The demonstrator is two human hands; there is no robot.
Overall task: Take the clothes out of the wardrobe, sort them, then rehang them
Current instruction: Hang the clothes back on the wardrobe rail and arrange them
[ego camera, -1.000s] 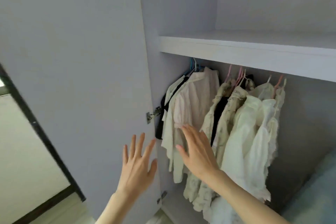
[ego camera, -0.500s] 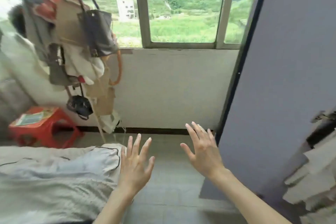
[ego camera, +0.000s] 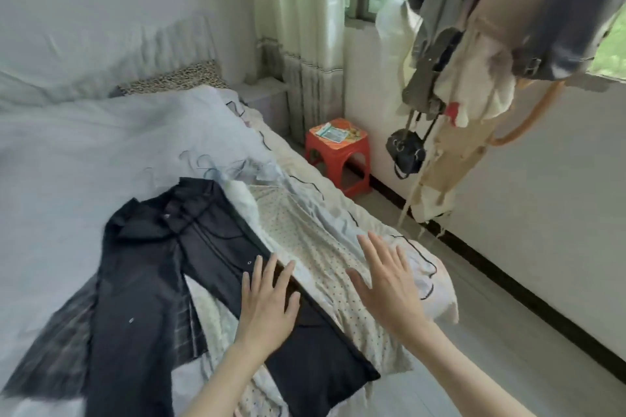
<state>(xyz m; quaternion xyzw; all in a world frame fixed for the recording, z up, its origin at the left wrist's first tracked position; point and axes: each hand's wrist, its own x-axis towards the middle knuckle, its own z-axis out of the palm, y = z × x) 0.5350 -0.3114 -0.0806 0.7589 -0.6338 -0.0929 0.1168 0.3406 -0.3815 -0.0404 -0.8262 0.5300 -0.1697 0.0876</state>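
On the bed lie a black shirt and dotted garment; left hand and right hand hover empty, fingers spread. Sorting and rehanging likely remain.

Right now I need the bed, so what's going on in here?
A person is sorting clothes on the bed. A black shirt lies spread flat beside a dotted garment. Both hands are open above them and hold nothing: the left hand is over the black shirt, the right hand over the dotted garment. More clothes and bags hang on a rack by the window, and a red stool stands beside the bed.
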